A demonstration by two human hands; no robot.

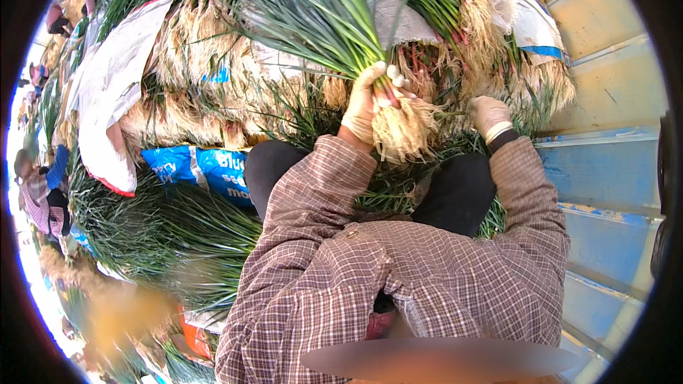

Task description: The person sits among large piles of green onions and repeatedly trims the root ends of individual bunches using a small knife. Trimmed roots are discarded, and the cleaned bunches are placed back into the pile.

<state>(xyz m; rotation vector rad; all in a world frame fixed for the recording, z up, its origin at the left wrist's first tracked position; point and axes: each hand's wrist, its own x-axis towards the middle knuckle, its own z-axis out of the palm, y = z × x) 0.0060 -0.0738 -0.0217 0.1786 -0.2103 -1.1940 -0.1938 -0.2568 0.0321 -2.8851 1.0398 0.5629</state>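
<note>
My left hand (363,103), in a pale glove, is closed around the stems of a bunch of green garlic (334,25). Its long green leaves fan up and to the left, while the shaggy pale roots (404,128) hang below the grip. To the right of those roots is my right hand (489,115), gloved too, with its fingers curled. Whether it pinches a thin stalk or root cannot be made out. More green garlic (480,18), with reddish stems and dense roots, is heaped just beyond both hands.
White woven sacks (117,92) lie across the stacked bunches. A blue printed bag (203,171) is left of my knees, above a pile of green leaves (171,231). A ribbed metal wall (605,178), blue and yellowish, stands at right. Other people (46,195) are at far left.
</note>
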